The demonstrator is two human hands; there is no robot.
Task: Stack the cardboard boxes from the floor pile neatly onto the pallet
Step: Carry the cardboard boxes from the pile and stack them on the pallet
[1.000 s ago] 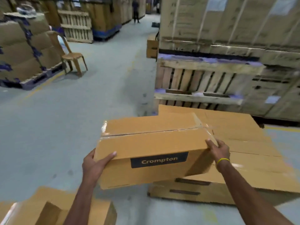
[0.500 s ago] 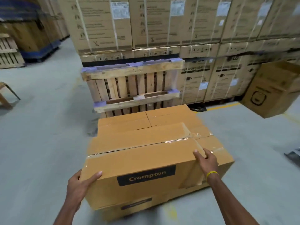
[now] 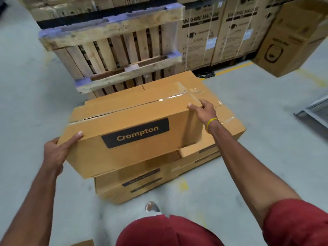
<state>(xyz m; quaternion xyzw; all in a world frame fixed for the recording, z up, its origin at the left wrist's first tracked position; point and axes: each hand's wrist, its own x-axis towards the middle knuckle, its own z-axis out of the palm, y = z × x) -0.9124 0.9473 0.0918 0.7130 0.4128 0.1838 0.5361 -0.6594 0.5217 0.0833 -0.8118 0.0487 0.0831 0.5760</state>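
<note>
Both ends of the Crompton box are gripped. The left hand is wrapped round its near left corner with the thumb laid on the top edge. The right hand, marked by a yellow wristband, is curled over the right top corner. The box is held tilted over a low stack of like boxes on the grey floor; whether they touch, and what lies under the stack, cannot be told. Directly behind the stack, wooden pallets are stood on edge, close against it. Washing machine cartons are ranged further right behind a yellow floor line, with a leaning carton beside them. A metal grille is seen at the right edge, well apart.
</note>
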